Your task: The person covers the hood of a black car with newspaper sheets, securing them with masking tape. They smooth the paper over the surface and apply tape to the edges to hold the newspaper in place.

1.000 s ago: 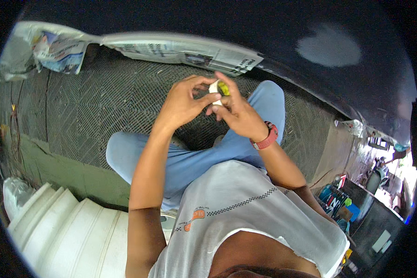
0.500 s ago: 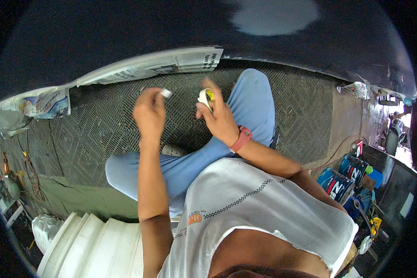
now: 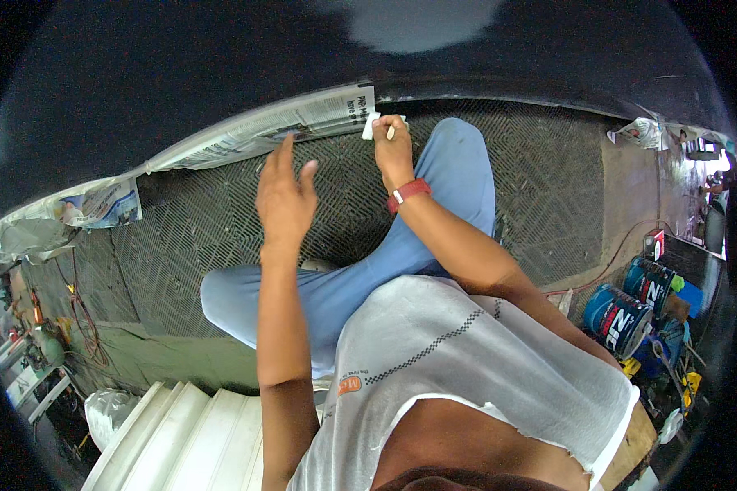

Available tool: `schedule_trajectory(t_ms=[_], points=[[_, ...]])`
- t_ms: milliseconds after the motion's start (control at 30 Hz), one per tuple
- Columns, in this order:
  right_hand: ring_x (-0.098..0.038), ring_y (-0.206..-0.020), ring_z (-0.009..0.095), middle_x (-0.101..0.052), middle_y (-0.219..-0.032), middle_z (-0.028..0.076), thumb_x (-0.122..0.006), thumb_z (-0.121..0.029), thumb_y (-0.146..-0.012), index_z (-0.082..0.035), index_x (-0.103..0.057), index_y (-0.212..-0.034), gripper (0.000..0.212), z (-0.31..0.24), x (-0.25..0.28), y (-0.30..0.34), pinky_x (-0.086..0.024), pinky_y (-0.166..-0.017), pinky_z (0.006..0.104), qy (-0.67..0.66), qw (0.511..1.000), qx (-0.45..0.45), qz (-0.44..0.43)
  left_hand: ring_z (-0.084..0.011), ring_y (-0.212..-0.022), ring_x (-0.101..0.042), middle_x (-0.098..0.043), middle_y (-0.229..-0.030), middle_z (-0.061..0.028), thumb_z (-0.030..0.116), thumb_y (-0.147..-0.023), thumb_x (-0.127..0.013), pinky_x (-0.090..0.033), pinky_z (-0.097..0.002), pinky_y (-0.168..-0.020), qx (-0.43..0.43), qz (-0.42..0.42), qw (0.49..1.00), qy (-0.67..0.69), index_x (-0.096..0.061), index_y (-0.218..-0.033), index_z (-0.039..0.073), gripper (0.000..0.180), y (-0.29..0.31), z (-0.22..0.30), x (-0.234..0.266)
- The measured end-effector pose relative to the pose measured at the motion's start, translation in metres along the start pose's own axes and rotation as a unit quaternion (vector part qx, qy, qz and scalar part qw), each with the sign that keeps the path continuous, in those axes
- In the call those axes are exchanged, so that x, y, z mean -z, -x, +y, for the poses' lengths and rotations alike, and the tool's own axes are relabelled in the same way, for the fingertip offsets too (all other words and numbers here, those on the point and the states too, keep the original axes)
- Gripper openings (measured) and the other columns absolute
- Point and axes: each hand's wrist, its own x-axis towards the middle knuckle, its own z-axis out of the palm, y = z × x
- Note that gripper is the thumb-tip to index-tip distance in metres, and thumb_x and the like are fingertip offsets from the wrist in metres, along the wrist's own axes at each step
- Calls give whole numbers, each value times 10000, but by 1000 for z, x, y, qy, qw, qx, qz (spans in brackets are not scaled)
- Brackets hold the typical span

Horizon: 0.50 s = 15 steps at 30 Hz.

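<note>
My right hand (image 3: 394, 155) is closed on pale masking tape (image 3: 371, 127), held against the right end of the newspaper strip (image 3: 262, 129). My fingers hide most of the roll. That newspaper runs along the lower edge of a large dark, glossy panel (image 3: 213, 74). Below the paper, my left hand (image 3: 285, 200) hovers with fingers stretched out and thumb apart, holding nothing. Its fingertips are close to the newspaper's lower edge; whether they touch it I cannot tell.
My bent legs (image 3: 458, 184) rest on a dark ribbed mat (image 3: 540, 188). A white ribbed plastic object (image 3: 188, 442) is at lower left. Paint cans (image 3: 618, 317) and tools stand at right, near a thin hose (image 3: 590, 282). More newspaper (image 3: 106, 204) hangs at left.
My right hand has moved up and forward with the tape to the newspaper's end. My left hand, earlier pinching a small white piece, has opened and moved slightly right.
</note>
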Motion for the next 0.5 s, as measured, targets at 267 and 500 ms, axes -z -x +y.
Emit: schedule_trajectory(t_ms=[267,500], points=[[-487,-854,133,-509,-893,2,-707,-288,-1057,-91,-578,-1003,242,24,-22,-32,-442,-790,323,-22,998,-54,10,-395,-1161,-696,-697,-1322,-231,351,-1052,-648,-546,-473,-999,130,-191,971,55,-611,-1450,52,499,14,-79,9],[-564,-835,209,-561,-924,84,-743,-255,-1015,-66,-579,-1007,250,52,-25,-43,-493,-770,394,-12,998,64,24,-388,-1181,-699,-705,-1324,-207,394,-1025,-675,-550,-485,-998,166,-246,955,-2,-618,-1443,86,522,39,-106,-23]])
